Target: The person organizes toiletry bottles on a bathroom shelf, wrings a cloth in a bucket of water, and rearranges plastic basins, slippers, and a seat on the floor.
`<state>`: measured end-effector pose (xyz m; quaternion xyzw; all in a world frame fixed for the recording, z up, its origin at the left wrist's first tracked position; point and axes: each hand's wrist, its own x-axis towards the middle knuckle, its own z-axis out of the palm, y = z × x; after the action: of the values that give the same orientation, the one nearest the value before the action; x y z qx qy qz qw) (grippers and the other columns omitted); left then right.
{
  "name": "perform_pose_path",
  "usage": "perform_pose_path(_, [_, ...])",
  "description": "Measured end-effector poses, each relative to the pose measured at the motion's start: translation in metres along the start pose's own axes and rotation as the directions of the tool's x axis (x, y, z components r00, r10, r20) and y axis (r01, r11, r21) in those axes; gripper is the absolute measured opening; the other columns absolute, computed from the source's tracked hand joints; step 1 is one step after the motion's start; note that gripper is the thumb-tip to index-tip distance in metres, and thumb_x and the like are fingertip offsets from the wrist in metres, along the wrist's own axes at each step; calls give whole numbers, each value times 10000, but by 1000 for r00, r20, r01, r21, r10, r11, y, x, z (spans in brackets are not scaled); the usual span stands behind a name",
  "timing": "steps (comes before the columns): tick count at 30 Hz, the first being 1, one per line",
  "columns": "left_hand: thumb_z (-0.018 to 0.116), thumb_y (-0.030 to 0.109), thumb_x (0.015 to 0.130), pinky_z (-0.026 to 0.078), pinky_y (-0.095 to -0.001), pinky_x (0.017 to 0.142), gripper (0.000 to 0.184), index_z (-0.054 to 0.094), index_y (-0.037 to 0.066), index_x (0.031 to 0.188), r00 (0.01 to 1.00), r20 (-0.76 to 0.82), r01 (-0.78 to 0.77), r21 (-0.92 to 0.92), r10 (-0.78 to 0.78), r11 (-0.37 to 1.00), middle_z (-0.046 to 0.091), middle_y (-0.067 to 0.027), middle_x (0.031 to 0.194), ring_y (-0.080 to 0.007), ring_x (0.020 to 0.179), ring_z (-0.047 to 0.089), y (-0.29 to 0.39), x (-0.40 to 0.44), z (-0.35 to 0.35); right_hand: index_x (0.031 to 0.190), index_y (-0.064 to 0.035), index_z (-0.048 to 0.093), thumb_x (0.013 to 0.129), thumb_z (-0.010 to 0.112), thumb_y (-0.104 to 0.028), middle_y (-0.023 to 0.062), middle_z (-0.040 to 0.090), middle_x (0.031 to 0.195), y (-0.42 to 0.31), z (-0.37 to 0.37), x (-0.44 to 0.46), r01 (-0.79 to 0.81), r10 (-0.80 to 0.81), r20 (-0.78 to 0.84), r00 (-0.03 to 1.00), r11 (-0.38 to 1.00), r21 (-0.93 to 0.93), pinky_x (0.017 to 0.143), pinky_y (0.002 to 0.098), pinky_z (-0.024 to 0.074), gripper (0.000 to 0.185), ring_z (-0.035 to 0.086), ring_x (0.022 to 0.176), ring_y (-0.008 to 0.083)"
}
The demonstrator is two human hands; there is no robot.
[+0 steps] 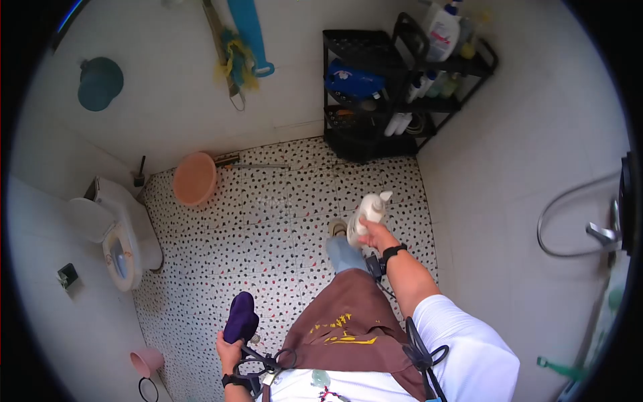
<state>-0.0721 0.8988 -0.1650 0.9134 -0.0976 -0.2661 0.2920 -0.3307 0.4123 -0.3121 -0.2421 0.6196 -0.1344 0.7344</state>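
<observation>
My right hand (372, 232) is wrapped round a white pump bottle (372, 208), holding it out over the floor with the pump head pointing up and to the right. Low on the left, my left hand (230, 349) grips a folded dark purple cloth (241, 317), which sticks up beyond my fingers. Both things are clear of the floor and apart from each other. A brown apron (345, 315) covers my front, and one shoe (337, 228) shows just left of the bottle.
A speckled tile floor (268, 228) spreads ahead. At left stand a toilet (137, 221) and a pink bucket (147, 362). An orange basin (195, 179) sits by the far wall. A black shelf rack (358, 43) with bottles fills the corner; a shower hose (556, 254) hangs right.
</observation>
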Motion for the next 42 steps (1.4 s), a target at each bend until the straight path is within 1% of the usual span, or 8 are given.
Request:
perform_pose_path(3, [688,19,562,467,-310,633,387,519,2,910,997,2,79,65,-80,995,601,-96,770,-193,678,570,63,23,34,1117,-62,491,793,664,-323,141,591,952,-83,35,70,-101,107,-43,993,986,130,505,288,542,451,625,666,243])
perform_pose_path(4, [680,11,571,466,-314,622,375,523,4,912,997,30,76,-38,-74,996,601,-97,769,-194,673,565,67,30,51,1122,-65,486,787,671,-335,152,589,922,-107,44,98,94,-102,51,994,986,140,518,278,541,468,616,639,238])
perform_pose_path(6, [669,4,586,465,-312,618,365,524,2,921,948,35,314,61,-317,947,603,-102,769,-190,682,566,129,29,74,1121,-74,493,780,686,-329,157,589,856,-144,58,128,-48,25,97,995,967,251,554,267,541,468,590,575,224])
perform_pose_path(10, [719,84,539,475,-356,674,362,554,6,851,943,152,253,251,-296,934,605,-138,763,-278,687,587,136,27,109,1163,-84,458,809,664,-284,117,579,906,-211,85,191,-51,16,120,993,954,295,580,323,554,456,597,645,231])
perform_pose_path(16, [708,62,546,466,-315,643,345,557,9,851,881,227,361,244,-414,900,591,-102,716,-210,653,565,207,40,123,1220,-121,413,871,574,-202,115,480,1117,-242,148,227,81,-123,-18,992,525,847,733,335,585,393,564,893,244])
perform_pose_path(22, [714,1,578,475,-303,651,390,522,4,917,897,190,401,25,-398,916,597,-89,754,-188,686,578,234,68,138,1254,-52,376,839,606,-217,128,501,1082,-274,179,261,100,-178,-48,983,296,950,782,318,556,503,563,938,241])
perform_pose_path(38, [675,-57,616,464,-267,671,354,493,2,914,876,307,378,44,-372,925,580,-55,809,-131,728,542,213,101,169,1062,29,476,815,609,-426,119,555,941,-299,201,340,225,-264,-127,956,382,896,780,312,511,535,579,836,227])
perform_pose_path(42, [724,14,575,480,-324,691,430,548,8,967,869,304,400,32,-390,916,607,-122,827,-233,751,599,221,112,175,1097,-25,449,853,575,-362,122,527,939,-291,200,334,131,-225,-35,974,425,896,792,303,501,435,542,892,229])
